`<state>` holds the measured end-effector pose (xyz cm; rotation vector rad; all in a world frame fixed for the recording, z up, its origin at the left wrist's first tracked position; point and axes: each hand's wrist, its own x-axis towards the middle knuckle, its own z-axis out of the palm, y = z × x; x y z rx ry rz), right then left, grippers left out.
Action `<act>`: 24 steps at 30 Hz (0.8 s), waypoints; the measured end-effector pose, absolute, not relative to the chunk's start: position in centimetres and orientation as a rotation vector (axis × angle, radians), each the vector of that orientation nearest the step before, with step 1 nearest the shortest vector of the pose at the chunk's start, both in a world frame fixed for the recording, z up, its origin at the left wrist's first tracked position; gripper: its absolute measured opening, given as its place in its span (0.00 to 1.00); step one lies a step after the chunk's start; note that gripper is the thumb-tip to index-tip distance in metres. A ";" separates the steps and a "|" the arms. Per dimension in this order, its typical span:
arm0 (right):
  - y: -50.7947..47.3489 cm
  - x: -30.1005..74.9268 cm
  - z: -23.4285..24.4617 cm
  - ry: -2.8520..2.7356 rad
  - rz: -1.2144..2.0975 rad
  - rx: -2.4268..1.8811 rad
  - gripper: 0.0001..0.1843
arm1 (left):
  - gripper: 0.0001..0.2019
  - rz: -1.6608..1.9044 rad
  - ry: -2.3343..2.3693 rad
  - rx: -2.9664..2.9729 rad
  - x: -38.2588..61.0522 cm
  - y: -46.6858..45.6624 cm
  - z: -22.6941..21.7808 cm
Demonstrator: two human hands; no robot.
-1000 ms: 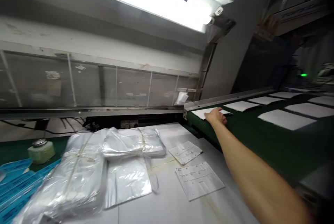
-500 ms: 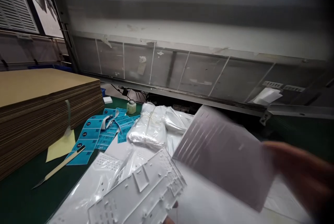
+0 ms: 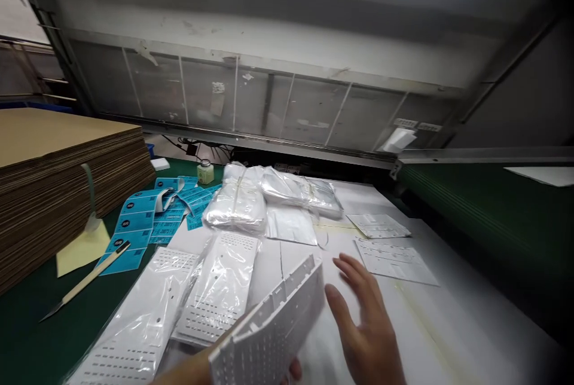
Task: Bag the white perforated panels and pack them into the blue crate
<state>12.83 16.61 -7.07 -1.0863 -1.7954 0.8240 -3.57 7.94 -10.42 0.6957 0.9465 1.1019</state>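
My left hand [image 3: 287, 369] grips a white perforated plastic panel [image 3: 273, 328] from below, low in the view; only a few fingertips show under it. My right hand [image 3: 365, 325] hovers just right of the panel with fingers spread and nothing in it. Two bagged white panels [image 3: 210, 289] lie flat on the white work surface [image 3: 430, 331] to the left of the held one.
Bundles of clear plastic bags [image 3: 251, 199] lie further back. Two flat white parts [image 3: 390, 253] rest at right. Blue labels [image 3: 147, 220], a yellow sheet, a knife [image 3: 85, 280] and a small jar [image 3: 205, 173] sit at left by a cardboard stack [image 3: 58, 176]. A green conveyor [image 3: 488, 205] runs right.
My right hand left the conveyor and carried a white sheet or panel across; now it is empty beside the panel my left hand holds. The view swung left and down to the work surface.
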 end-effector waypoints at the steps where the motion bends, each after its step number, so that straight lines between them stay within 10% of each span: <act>1: 15.8 12.7 -7.7 -1.582 1.031 -1.185 0.26 | 0.18 1.107 0.970 0.705 -3.1 8.9 -10.5; 5: 13.7 12.2 -8.0 -1.263 1.554 -1.098 0.34 | 0.28 1.317 1.256 0.775 -0.2 12.1 -11.4; 13: 16.2 15.7 -8.6 -1.685 1.238 -1.122 0.20 | 0.33 1.816 1.565 1.117 3.7 12.6 -13.1; 24: 15.1 14.3 -14.8 -1.250 1.294 -1.092 0.29 | 0.25 1.753 1.597 1.248 3.6 12.5 -14.5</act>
